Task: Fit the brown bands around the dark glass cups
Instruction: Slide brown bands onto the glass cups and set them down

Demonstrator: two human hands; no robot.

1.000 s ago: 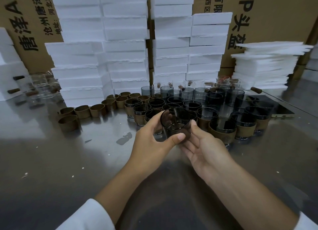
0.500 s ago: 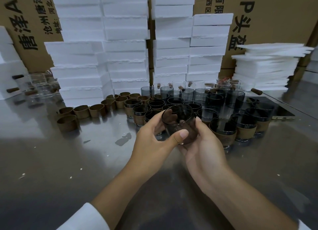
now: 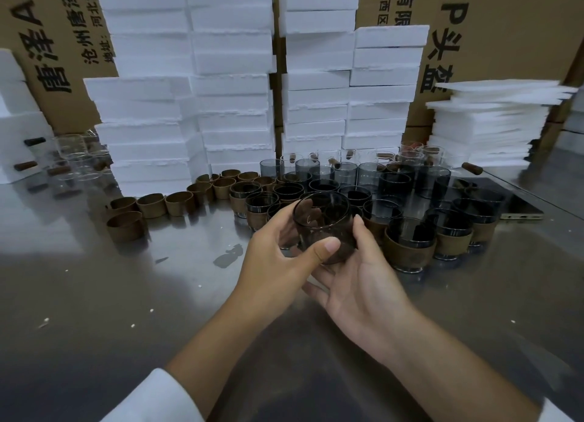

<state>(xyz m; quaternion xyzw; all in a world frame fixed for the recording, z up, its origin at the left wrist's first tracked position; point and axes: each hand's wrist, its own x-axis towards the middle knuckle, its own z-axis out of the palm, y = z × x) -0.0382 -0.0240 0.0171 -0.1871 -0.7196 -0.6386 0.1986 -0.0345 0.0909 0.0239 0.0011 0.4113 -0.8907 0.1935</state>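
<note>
A dark glass cup (image 3: pixel 324 224) was held above the metal table (image 3: pixel 94 295), tilted with its open mouth turned toward the camera. It carried no band. The left hand (image 3: pixel 278 257) gripped the cup from its left side: the thumb (image 3: pixel 322 247) lay across the near wall, and the fingers curled behind the far wall, visible through the glass. The right hand (image 3: pixel 360 282) supported the cup from below and from its right side, palm up, with the fingers spread beneath the base and the thumb resting against the right wall.

Directly behind the held cup stood a cluster of dark cups (image 3: pixel 379 184). The nearer cups in that cluster wore brown bands; one banded cup (image 3: pixel 410 244) stood just right of the held cup. The cups at the back of the cluster were bare. A curved row of loose brown bands (image 3: pixel 151 205) lay on the table to the left of the held cup and ran back toward the cluster. Stacks of white foam blocks (image 3: pixel 230 83) rose behind the cluster, with cardboard boxes (image 3: pixel 505 26) behind them. A flat dark device (image 3: pixel 521 206) lay to the right of the cluster.
</note>
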